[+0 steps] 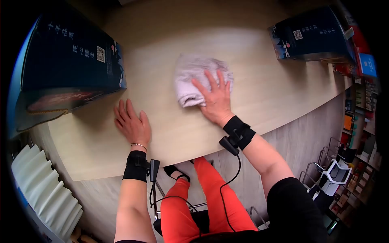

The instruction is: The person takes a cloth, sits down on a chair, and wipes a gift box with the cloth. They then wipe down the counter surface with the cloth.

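A pale pinkish cloth [190,73], folded and crumpled, lies on the light wood tabletop [162,129] near its middle. My right hand [216,97] presses down on the cloth with the fingers spread over it, and the cloth's edges look slightly blurred. Flat on the tabletop to the left rests my left hand [133,123], its fingers stretched out and holding nothing. Just beyond those fingertips stands a large dark blue box [73,60] with white lettering, a QR code and a cord handle.
Another dark blue box [312,36] stands at the back right of the table. Right of the table are a metal-framed chair [336,174] and shelves of goods [364,162]. White pleated material [44,190] is at lower left. Cables hang from both wrist straps.
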Available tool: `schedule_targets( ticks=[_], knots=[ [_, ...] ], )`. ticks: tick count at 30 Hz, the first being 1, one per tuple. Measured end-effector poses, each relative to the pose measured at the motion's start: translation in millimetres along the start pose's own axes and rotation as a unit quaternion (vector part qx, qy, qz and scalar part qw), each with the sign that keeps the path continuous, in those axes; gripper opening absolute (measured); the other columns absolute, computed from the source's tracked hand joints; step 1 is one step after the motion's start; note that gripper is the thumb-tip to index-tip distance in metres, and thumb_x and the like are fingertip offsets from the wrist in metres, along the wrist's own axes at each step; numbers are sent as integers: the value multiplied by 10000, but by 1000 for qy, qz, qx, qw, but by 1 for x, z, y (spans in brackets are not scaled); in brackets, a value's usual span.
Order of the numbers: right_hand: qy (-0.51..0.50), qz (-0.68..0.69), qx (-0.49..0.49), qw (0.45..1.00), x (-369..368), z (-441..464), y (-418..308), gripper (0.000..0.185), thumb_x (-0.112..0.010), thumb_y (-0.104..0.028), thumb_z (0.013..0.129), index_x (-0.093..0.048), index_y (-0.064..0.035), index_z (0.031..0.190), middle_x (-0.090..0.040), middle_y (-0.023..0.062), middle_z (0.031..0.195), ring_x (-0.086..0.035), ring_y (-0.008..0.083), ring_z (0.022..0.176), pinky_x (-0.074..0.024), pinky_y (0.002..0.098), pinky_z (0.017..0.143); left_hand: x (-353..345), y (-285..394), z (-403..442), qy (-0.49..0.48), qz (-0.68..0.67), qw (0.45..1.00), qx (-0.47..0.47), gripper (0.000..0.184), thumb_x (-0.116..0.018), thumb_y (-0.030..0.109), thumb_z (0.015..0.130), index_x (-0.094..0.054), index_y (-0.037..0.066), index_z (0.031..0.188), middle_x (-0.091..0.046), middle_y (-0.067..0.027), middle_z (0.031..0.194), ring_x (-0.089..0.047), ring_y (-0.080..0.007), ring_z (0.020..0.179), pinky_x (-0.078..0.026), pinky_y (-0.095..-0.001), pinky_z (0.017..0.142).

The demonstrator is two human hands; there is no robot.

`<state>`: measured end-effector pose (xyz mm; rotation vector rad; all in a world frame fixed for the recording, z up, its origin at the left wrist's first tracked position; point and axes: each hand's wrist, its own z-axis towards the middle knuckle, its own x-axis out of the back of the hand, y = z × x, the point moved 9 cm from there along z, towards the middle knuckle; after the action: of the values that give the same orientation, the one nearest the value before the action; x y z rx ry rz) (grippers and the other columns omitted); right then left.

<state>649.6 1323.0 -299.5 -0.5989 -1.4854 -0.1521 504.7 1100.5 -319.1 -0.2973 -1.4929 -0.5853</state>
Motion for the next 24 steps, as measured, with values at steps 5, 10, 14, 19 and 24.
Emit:
schedule_targets(
  ticks=[5, 10, 14, 19, 24],
  knots=[
    [-121, 41, 157, 979, -20, -103, -61, 770, -682, -101, 662, -467, -343, 1360, -266, 60, 1514, -149, 395, 1415, -217, 684, 1047, -6, -18, -5, -1, -54, 998, -20, 637, -553, 279, 875, -306, 137, 1445, -277, -86, 1498, -186, -326, 1408, -180, -554, 1088],
    [23, -21, -21, 999, 15, -150, 69, 766, -737, -173, 640, -492, -324, 1350, -305, 63, 1494, -200, 396, 1390, -235, 601, 1085, 8, -83, -42, -45, -140, 989, -30, 662, -527, 325, 881, -269, 153, 1466, -219, -69, 1533, -138, -350, 1424, -134, -593, 1093],
    [153, -134, -251, 946, 23, -197, 239, 612, -653, -356, 799, -490, -145, 1350, -301, 63, 1487, -224, 397, 1363, -246, 568, 1082, 17, -172, -106, -51, 10, 998, 38, 645, -444, 395, 930, -219, 177, 1493, -186, -44, 1553, -86, -344, 1442, -105, -638, 1081],
    [124, -185, -440, 870, 16, -188, 242, 619, -549, -493, 860, -478, -132, 1357, -271, 50, 1500, -191, 383, 1371, -240, 595, 1069, 14, -199, -131, -33, 18, 997, 71, 650, -423, 418, 940, -196, 177, 1500, -173, -35, 1559, -66, -346, 1445, -105, -669, 1068],
    [89, -114, -158, 977, -10, -121, 36, 685, -664, -386, 795, -372, -338, 1414, -271, 71, 1493, -160, 400, 1387, -220, 654, 1057, 29, -195, -126, -38, -106, 977, 182, 641, -445, 406, 942, -253, 97, 1470, -266, -97, 1516, -178, -357, 1414, -158, -647, 1069]
  ],
)
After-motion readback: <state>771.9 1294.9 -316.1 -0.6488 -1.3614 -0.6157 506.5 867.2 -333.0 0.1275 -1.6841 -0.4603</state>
